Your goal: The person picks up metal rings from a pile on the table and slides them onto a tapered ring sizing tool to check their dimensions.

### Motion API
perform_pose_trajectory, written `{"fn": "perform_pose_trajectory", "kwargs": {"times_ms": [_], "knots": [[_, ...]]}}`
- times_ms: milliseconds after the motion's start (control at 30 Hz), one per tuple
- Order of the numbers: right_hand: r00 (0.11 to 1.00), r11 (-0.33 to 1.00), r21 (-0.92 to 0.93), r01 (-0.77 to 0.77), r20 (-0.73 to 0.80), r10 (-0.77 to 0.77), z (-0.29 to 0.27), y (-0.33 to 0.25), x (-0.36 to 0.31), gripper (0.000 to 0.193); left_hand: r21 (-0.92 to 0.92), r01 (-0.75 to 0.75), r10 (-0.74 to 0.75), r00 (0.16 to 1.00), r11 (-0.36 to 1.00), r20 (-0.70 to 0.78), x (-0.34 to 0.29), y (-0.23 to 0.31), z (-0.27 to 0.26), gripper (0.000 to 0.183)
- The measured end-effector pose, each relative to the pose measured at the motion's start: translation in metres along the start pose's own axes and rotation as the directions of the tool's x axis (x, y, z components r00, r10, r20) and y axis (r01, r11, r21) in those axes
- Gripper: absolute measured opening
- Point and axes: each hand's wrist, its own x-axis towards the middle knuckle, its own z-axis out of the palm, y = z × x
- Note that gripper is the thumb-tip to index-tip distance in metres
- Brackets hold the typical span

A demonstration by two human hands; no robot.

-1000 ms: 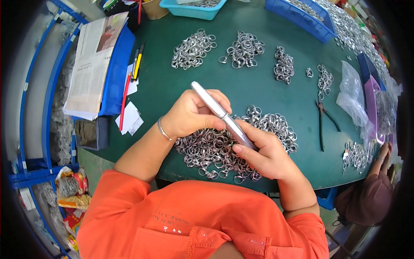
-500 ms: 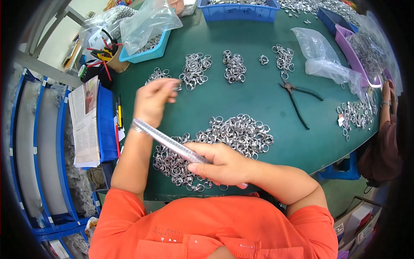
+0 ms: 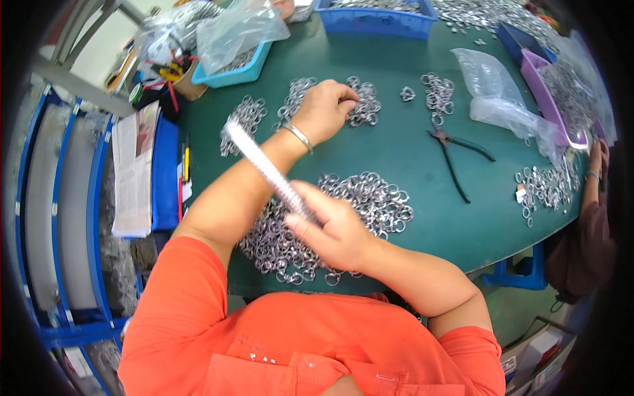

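My right hand (image 3: 337, 228) is wrapped round a long tapered ring mandrel (image 3: 267, 168) with fine marks along it. The mandrel slants up to the left, crossing over my left forearm. Below it spreads a large heap of metal rings (image 3: 376, 201). My left hand (image 3: 323, 112) reaches across to a smaller ring pile (image 3: 364, 102), its fingers curled and pressed together at the pile's left edge. Whatever those fingers may hold is hidden. A second pile of rings (image 3: 294, 96) is partly covered by this hand, and a third pile (image 3: 247, 115) lies further left.
Right of my left hand are a small ring cluster (image 3: 407, 94), another ring pile (image 3: 438, 96) and green-handled pliers (image 3: 456, 148). Clear plastic bags (image 3: 495, 92) and bins, including a blue bin (image 3: 376, 25), line the back. A co-worker's arm (image 3: 592, 175) shows at the right edge.
My left hand has moved right, from above the leftmost ring pile to the pile further right. The mandrel in my right hand now stands more steeply. The whole view has shifted slightly.
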Motion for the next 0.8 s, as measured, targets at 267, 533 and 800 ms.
{"fn": "perform_pose_trajectory", "kwargs": {"times_ms": [267,533,800], "knots": [[0.948,0.922,0.295,-0.251,-0.118,0.296,-0.003,-0.006,0.005,0.041,0.148,0.15,-0.209,0.782,0.977,0.587,-0.083,-0.021,-0.109,0.014],[0.95,0.937,0.223,-0.268,-0.101,0.296,0.006,-0.004,0.006,0.041,-0.012,0.388,-0.369,0.883,0.921,0.291,-0.167,-0.025,-0.097,0.018],[0.936,0.933,0.188,-0.308,-0.113,0.332,0.003,-0.002,0.006,0.042,-0.375,0.272,-0.31,0.95,0.886,-0.042,-0.172,-0.002,-0.087,0.01]]}}
